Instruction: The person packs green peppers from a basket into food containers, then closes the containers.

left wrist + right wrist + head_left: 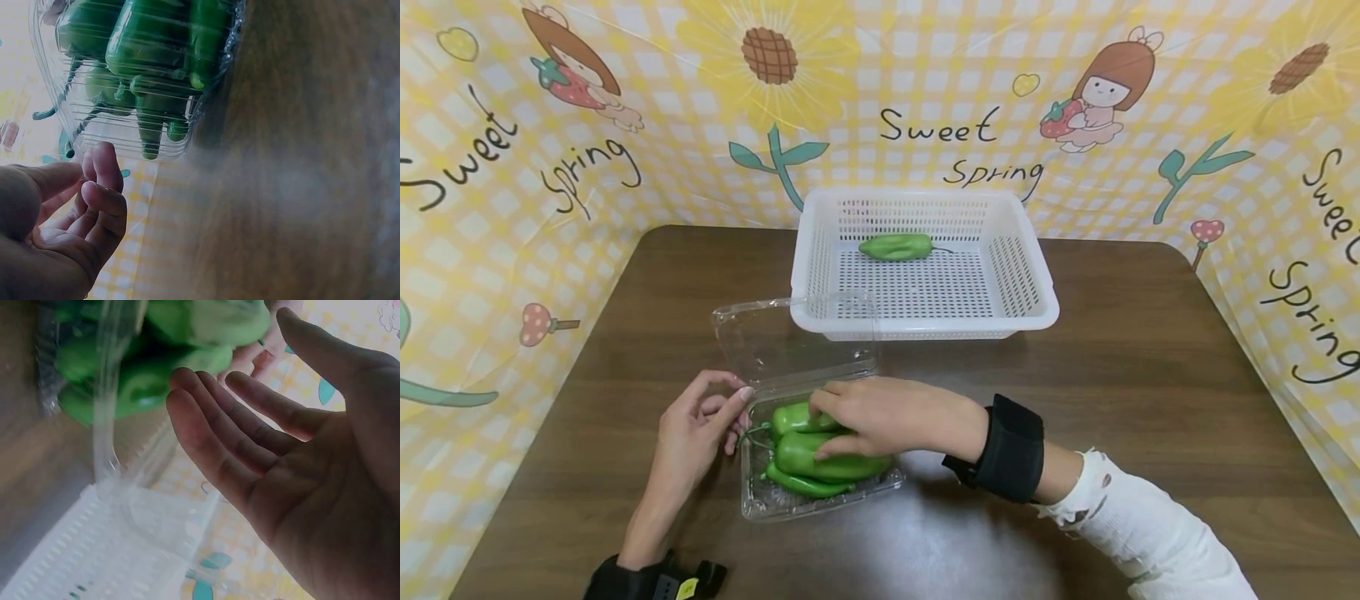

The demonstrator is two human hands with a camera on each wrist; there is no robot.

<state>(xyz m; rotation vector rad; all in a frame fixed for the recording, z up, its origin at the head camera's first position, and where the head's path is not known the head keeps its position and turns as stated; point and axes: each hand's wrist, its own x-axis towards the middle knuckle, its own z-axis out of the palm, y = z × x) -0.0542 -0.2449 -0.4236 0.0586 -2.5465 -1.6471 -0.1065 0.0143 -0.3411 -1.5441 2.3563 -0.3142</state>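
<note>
A clear plastic clamshell box (823,508) lies on the table with its lid (797,342) raised. Several green peppers (801,454) are inside, their stems toward the left. At the box's left rim, my left hand (696,425) pinches the edge between thumb and curled fingers; the left wrist view shows this hand (69,219) below the box's stem end. Over the peppers reaches my right hand (880,417), thumb and fingers spread and loosely bent. In the right wrist view its fingers (212,437) are beside the peppers (144,381), gripping none.
Behind the box stands a white perforated basket (925,323), with one green pepper (897,247) lying in it. The raised lid overlaps the basket's front left corner. A yellow checked cloth (917,67) hangs around the brown table (1135,350).
</note>
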